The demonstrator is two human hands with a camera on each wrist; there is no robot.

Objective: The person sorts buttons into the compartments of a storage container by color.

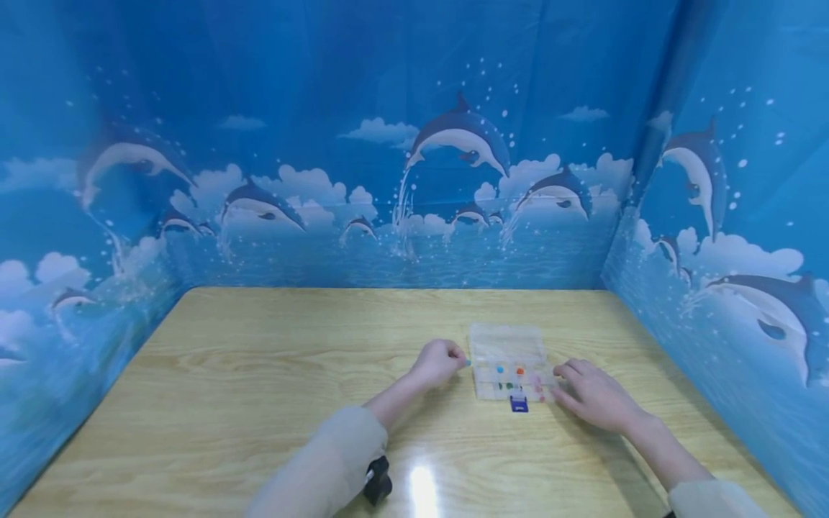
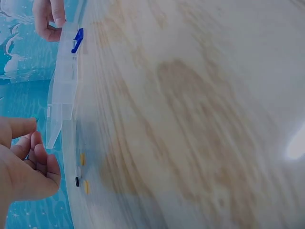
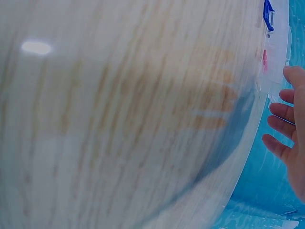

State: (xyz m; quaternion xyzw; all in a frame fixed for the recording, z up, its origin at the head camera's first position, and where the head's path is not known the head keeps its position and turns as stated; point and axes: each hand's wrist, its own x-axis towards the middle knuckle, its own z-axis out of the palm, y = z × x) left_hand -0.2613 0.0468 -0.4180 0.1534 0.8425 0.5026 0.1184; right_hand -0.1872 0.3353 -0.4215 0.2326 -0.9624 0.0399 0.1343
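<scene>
Right of centre, toward the table's [image 1: 259,374] near edge: clear plastic compartment box [image 1: 509,360], lid open, small coloured beads [image 1: 500,369] inside, blue latch [image 1: 519,403] on its near side. Left hand [image 1: 438,362] just beside the box's left wall, fingers curled, tiny teal bead [image 1: 468,362] pinched at the fingertips. Right hand [image 1: 592,393] loosely spread, fingertips touching the box's right near corner. Dolphin-print backdrop [image 1: 414,180] behind and on both sides.

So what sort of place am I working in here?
Likely a staged recording booth: a wooden table walled on three sides by a dolphin-print backdrop, with only a clear compartment box between the hands.
</scene>
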